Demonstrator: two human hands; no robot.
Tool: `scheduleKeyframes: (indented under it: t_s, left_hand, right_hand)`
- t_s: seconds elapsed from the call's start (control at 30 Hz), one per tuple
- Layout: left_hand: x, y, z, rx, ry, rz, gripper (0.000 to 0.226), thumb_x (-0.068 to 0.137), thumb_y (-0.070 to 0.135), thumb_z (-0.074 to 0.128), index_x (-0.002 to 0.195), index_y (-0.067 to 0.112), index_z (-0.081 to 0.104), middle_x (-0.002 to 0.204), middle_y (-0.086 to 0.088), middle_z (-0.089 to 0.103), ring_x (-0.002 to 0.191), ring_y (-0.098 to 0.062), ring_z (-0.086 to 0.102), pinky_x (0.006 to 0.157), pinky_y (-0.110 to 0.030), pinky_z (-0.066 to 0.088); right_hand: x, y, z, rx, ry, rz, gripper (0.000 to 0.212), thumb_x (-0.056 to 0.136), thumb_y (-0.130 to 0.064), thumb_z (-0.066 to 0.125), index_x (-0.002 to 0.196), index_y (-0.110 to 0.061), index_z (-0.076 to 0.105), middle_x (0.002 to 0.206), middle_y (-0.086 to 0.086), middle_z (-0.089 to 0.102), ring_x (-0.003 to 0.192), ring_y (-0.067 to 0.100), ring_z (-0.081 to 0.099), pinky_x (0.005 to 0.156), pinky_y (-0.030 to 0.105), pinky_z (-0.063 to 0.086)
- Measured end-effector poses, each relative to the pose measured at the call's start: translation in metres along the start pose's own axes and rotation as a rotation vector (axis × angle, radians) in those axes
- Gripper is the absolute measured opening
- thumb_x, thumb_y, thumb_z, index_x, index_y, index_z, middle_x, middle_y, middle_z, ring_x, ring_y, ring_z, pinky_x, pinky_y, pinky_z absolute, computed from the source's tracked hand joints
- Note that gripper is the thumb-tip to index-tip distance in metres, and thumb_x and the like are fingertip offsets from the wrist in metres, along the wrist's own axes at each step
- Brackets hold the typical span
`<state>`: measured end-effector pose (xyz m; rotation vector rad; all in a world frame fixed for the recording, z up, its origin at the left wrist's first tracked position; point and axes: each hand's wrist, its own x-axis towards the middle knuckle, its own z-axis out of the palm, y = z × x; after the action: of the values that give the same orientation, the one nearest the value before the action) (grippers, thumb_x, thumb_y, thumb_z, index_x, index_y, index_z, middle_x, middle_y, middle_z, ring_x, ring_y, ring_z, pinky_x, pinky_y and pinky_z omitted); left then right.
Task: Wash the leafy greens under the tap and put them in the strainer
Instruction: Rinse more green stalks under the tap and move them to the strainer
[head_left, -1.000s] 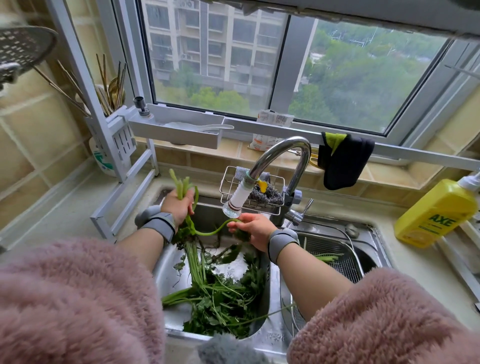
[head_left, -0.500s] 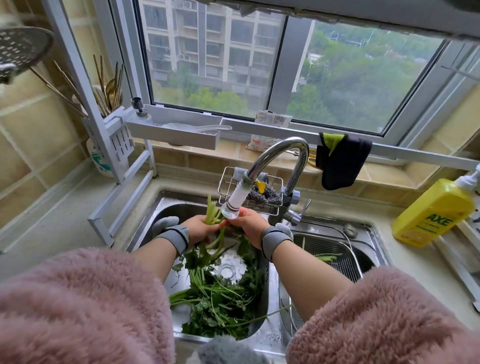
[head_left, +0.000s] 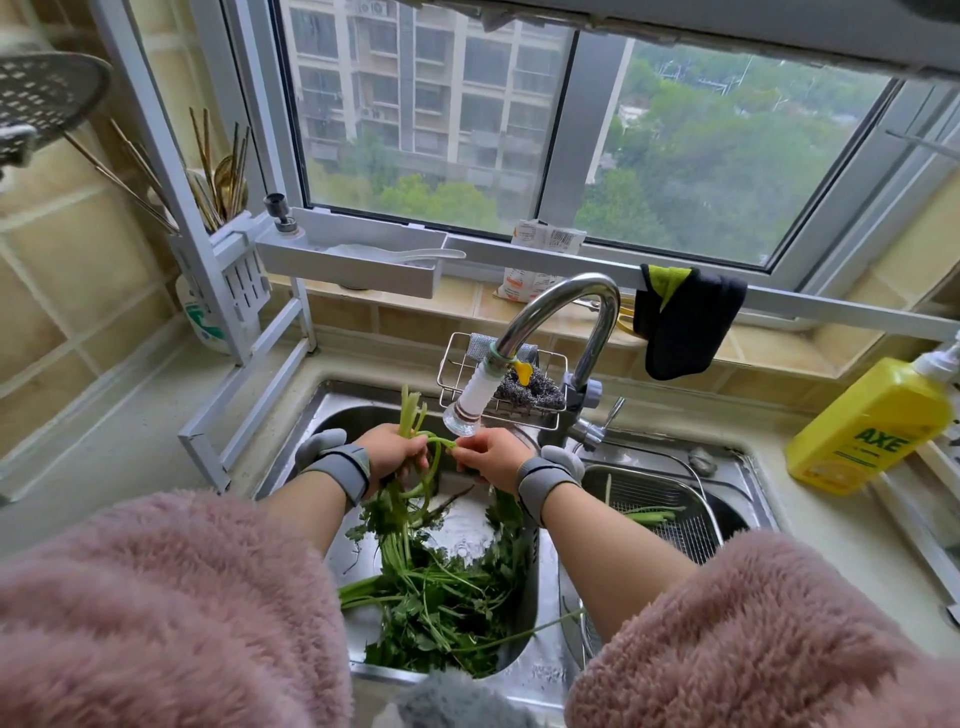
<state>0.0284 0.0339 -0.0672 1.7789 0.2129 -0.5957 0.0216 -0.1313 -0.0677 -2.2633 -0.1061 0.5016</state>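
Leafy greens (head_left: 447, 597) with long stalks lie heaped in the left steel sink basin (head_left: 332, 415). My left hand (head_left: 392, 452) grips a bunch of stalks whose cut ends stick up past my fist. My right hand (head_left: 491, 457) pinches a bent green stalk of the same bunch right under the tap's white nozzle (head_left: 470, 402). Both hands almost touch. The metal mesh strainer (head_left: 675, 499) sits in the right basin with a few green stalks (head_left: 652, 514) in it.
A wire sponge rack (head_left: 540, 400) hangs behind the tap. A yellow dish-soap bottle (head_left: 872, 426) lies on the right counter. A white rack (head_left: 234, 291) with chopsticks stands at the left, a dark cloth (head_left: 685, 327) hangs from the windowsill rail.
My left hand has moved right and down with its stalks, from the basin's left side to under the nozzle, closing up to my right hand. The right hand stayed near the tap.
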Motion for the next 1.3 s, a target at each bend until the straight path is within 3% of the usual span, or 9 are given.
scheduleKeyframes:
  t_s: [0.13,0.43,0.53,0.6,0.83,1.0,1.1,1.2,1.3]
  left_hand:
    - [0.002,0.005,-0.002,-0.129,0.085,-0.014,0.035,0.1,0.014,0.041,0.066,0.011,0.046,0.06,-0.002,0.043,0.051,-0.011,0.031,0.048,-0.018,0.028]
    - [0.005,0.001,-0.008,-0.137,0.174,0.006,0.034,0.099,0.016,0.042,0.067,0.009,0.049,0.062,-0.003,0.046,0.054,-0.013,0.034,0.053,-0.02,0.03]
    - [0.005,-0.002,-0.008,-0.067,0.15,0.021,0.032,0.098,0.015,0.045,0.068,0.008,0.054,0.062,-0.004,0.056,0.053,-0.014,0.037,0.054,-0.022,0.033]
    - [0.005,-0.004,-0.009,-0.021,0.13,0.026,0.031,0.097,0.015,0.047,0.069,0.008,0.057,0.059,0.0,0.062,0.053,-0.014,0.039,0.056,-0.023,0.035]
    - [0.008,-0.007,-0.002,0.059,0.122,-0.015,0.029,0.096,0.017,0.049,0.07,0.011,0.061,0.068,-0.004,0.048,0.057,-0.016,0.039,0.058,-0.026,0.035]
    - [0.012,-0.009,0.001,-0.041,0.056,-0.062,0.02,0.097,0.014,0.048,0.081,0.007,0.059,0.058,-0.001,0.064,0.055,-0.015,0.045,0.058,-0.027,0.04]
    - [0.009,-0.006,0.002,-0.115,-0.037,-0.106,0.016,0.096,0.013,0.048,0.098,0.002,0.06,0.085,-0.008,0.07,0.058,-0.016,0.049,0.056,-0.028,0.044]
    - [0.008,-0.004,0.006,-0.186,-0.115,-0.124,0.016,0.095,0.007,0.048,0.102,0.001,0.061,0.09,-0.012,0.067,0.058,-0.016,0.05,0.057,-0.028,0.046]
    - [0.006,-0.005,0.011,-0.225,-0.153,-0.113,0.014,0.093,0.002,0.048,0.097,0.003,0.062,0.077,-0.009,0.064,0.052,-0.013,0.055,0.055,-0.026,0.047]
  right_hand:
    - [-0.002,0.012,0.003,-0.164,-0.016,0.022,0.019,0.093,-0.024,0.055,0.091,-0.008,0.065,0.076,0.001,0.056,0.068,0.014,0.049,0.062,0.023,0.037]
    - [-0.003,0.024,0.001,0.086,0.06,0.105,0.016,0.093,-0.018,0.055,0.094,-0.008,0.067,0.083,0.004,0.072,0.07,0.01,0.06,0.072,0.023,0.052]
    - [-0.003,0.018,-0.003,0.331,0.097,0.157,0.023,0.097,-0.021,0.049,0.09,-0.006,0.065,0.052,-0.01,0.065,0.044,-0.005,0.056,0.044,0.009,0.043]
    - [-0.001,0.013,-0.002,0.415,0.107,0.179,0.029,0.098,-0.019,0.047,0.101,0.003,0.065,0.062,-0.006,0.065,0.046,-0.003,0.055,0.04,0.007,0.038]
    - [0.007,0.002,0.006,0.56,0.154,0.186,0.002,0.086,0.001,0.061,0.084,0.0,0.06,0.073,0.001,0.052,0.071,0.017,0.052,0.081,0.036,0.05]
    - [0.004,-0.002,0.001,0.532,0.146,0.163,0.033,0.084,-0.002,0.065,0.06,-0.015,0.046,0.055,-0.005,0.053,0.056,0.008,0.049,0.048,0.013,0.045]
    - [0.001,-0.004,0.0,0.516,0.13,0.14,0.033,0.084,-0.005,0.067,0.057,-0.015,0.048,0.051,-0.006,0.052,0.05,0.005,0.046,0.043,0.009,0.037]
    - [-0.004,-0.004,-0.003,0.532,0.111,0.122,0.022,0.085,-0.006,0.065,0.065,-0.012,0.06,0.049,-0.01,0.057,0.046,-0.002,0.051,0.043,0.006,0.038]
    - [-0.005,-0.004,-0.002,0.519,0.107,0.109,0.02,0.084,-0.008,0.066,0.101,0.004,0.068,0.081,0.006,0.068,0.064,0.006,0.055,0.057,0.008,0.045]
